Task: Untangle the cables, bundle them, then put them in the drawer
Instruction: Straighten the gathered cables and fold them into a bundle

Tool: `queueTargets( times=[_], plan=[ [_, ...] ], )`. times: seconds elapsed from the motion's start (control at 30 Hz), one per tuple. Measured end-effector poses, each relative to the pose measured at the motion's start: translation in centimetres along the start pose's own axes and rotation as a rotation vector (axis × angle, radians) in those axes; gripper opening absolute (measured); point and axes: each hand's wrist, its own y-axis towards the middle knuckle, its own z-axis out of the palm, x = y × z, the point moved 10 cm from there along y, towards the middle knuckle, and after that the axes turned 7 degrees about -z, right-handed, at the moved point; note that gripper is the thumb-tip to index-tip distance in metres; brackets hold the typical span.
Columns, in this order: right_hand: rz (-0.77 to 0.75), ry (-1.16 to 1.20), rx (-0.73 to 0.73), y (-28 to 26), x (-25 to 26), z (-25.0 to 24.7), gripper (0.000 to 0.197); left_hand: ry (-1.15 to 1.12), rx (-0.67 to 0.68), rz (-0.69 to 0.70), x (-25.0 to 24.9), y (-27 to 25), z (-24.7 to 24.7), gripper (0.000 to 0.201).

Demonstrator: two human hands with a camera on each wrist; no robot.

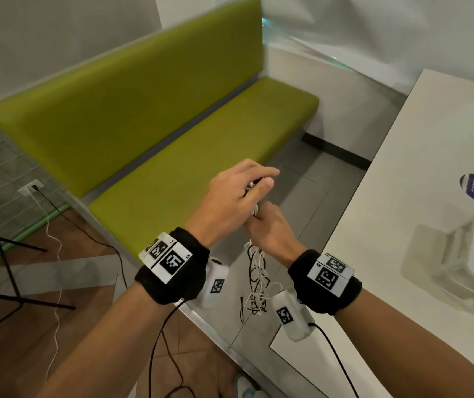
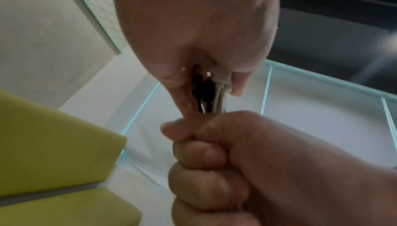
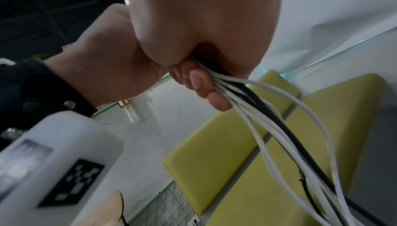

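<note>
Above the floor beside the green bench (image 1: 172, 133), 2 hands grip the cables (image 1: 256, 280). Left hand (image 1: 238, 193) pinches the connector ends, probably to keep them aligned; right hand (image 1: 270, 228) is fisted around the strands just below, letting the white and black tangle hang free. No drawer is visible; the white table (image 1: 402, 196) stands near.

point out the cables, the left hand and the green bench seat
cables (image 1: 257, 271): head view, on the black and white strands hanging below both hands.
left hand (image 1: 235, 193): head view, on the back of the hand.
green bench seat (image 1: 201, 145): head view, on the bare seat cushion.
</note>
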Motion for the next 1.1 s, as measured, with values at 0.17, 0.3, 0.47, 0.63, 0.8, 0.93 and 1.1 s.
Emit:
queueTargets(
  times=[0.17, 0.3, 0.47, 0.63, 0.8, 0.93, 1.1],
  plan=[
    [-0.042, 0.139, -0.007, 0.0, 0.6, -0.2, 0.027, 0.080, 0.184, -0.051, -0.1, 0.2, 2.1, 0.042],
    [-0.133, 0.073, -0.011, -0.1, 0.9, -0.2, 0.024, 0.133, 0.332, -0.141, 1.3, 0.0, 2.7, 0.045],
    [0.020, -0.149, -0.036, 0.4, -1.9, -1.6, 0.028, 0.083, 0.095, -0.034, 1.2, -1.0, 0.2, 0.063],
    [0.031, -0.208, -0.107, -0.1, -1.8, -1.5, 0.022, 0.290, -0.083, 0.032, -0.2, -1.7, -0.6, 0.051],
    [0.015, -0.206, -0.108, -0.3, -1.1, -1.5, 0.034, 0.357, -0.129, 0.094, -0.3, -2.1, -0.7, 0.021],
    [0.032, -0.231, -0.088, -0.2, -1.0, -1.5, 0.037, 0.364, -0.148, 0.136, -0.5, -2.3, -0.6, 0.013],
    [0.020, -0.214, -0.087, -0.3, -0.8, -1.7, 0.041, 0.324, -0.169, 0.192, -0.6, -2.7, -0.5, 0.005]
  ],
)
